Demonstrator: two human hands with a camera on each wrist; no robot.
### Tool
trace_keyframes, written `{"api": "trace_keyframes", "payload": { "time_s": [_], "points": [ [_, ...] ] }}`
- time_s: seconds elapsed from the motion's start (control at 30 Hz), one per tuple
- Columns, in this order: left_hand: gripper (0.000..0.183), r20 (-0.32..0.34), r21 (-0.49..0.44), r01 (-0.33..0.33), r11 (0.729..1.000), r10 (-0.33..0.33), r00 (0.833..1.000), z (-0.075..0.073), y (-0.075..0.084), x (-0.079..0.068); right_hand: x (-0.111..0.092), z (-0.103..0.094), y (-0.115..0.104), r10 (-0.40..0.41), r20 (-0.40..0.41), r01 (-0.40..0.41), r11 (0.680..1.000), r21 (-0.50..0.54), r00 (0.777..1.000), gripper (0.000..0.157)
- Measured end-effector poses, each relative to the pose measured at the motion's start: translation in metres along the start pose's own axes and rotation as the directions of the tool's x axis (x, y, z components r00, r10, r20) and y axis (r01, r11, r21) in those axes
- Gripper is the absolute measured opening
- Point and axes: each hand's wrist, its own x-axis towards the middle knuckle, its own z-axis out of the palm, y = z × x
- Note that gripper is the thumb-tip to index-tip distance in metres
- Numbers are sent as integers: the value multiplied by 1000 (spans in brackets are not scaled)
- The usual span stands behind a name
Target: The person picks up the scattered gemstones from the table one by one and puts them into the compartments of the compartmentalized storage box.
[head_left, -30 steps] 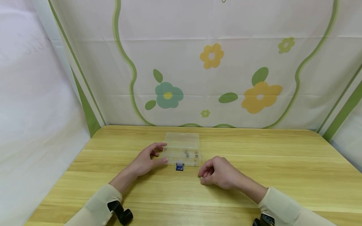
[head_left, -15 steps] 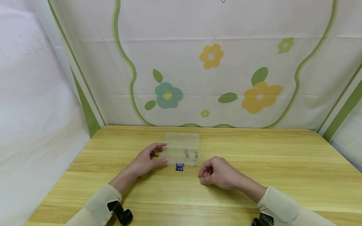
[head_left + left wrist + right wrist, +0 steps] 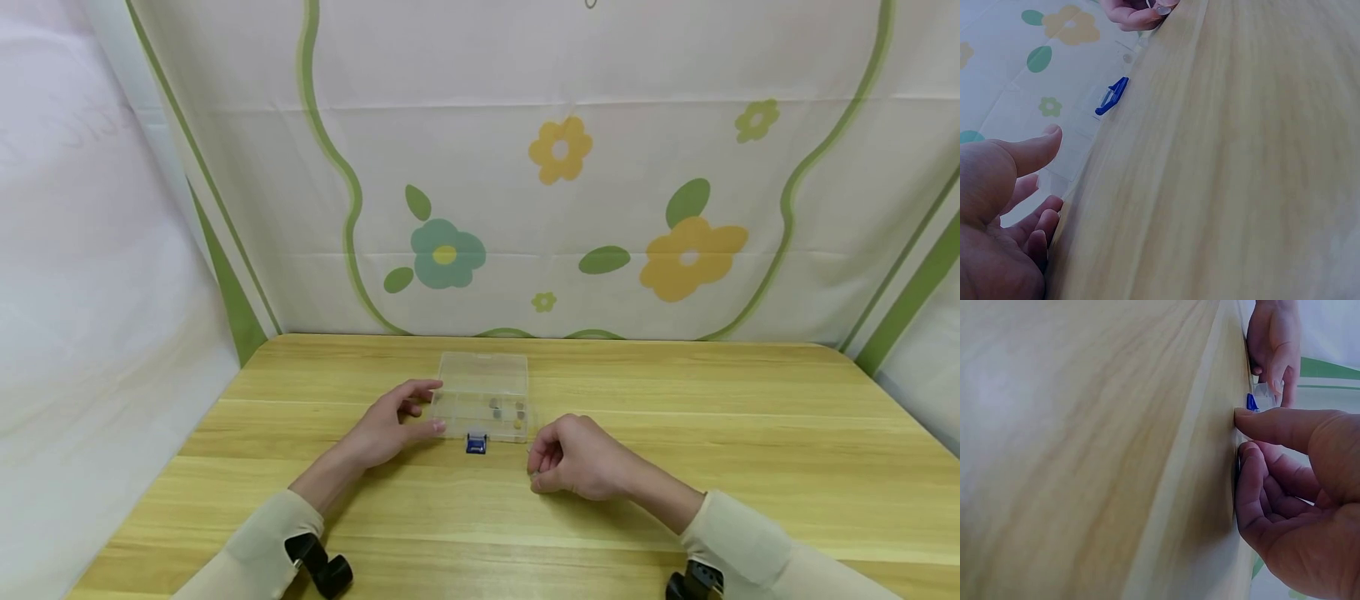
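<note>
A clear plastic compartment box [image 3: 480, 417] stands on the table, its lid [image 3: 483, 372] raised at the back and its blue latch [image 3: 476, 443] hanging down in front. Several tiny dark and yellowish pieces [image 3: 519, 410] lie in its right-hand compartments. My left hand [image 3: 390, 423] rests at the box's left side, thumb at the front corner and index finger stretched along the far part. Right of the box, low over the table, my right hand [image 3: 573, 458] pinches a small clear round piece [image 3: 1163, 10] between thumb and fingertips. Fingers mostly hide it; its exact kind cannot be told.
The wooden table [image 3: 420, 533] reaches back to a white cloth backdrop [image 3: 480, 167] with printed flowers. More cloth hangs along the left side [image 3: 97, 333]. A black wrist camera [image 3: 318, 565] sits on the left sleeve, another [image 3: 697, 581] on the right.
My right hand shifts very slightly, and the small clear piece is now more covered by its fingers. The left hand and the box stay where they were.
</note>
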Motion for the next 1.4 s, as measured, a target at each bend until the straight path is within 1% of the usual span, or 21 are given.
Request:
{"api": "trace_keyframes", "payload": {
  "time_s": [0.47,0.7,0.83,1.0,1.17,1.4],
  "points": [
    [62,1,1,-4,1000,4,1000,0,0,0,0,-1,0,-33,3,33,999,-35,999,16],
    [62,-2,10,-4,1000,4,1000,0,0,1,0,0,1,-41,-13,40,998,-55,999,17],
    [62,-2,10,-2,1000,2,1000,-1,0,1,0,-1,1,-44,-22,43,998,-49,999,18],
    [62,-2,16,-9,1000,9,1000,-1,-1,1,0,-2,2,-37,-44,35,999,-33,998,17],
    [62,-1,18,-12,1000,12,1000,0,0,0,2,-8,-1,-32,-78,32,999,1,996,15],
    [62,-3,17,-7,1000,7,1000,0,1,0,7,-17,-4,-57,-140,59,998,15,989,5]
  ]
}}
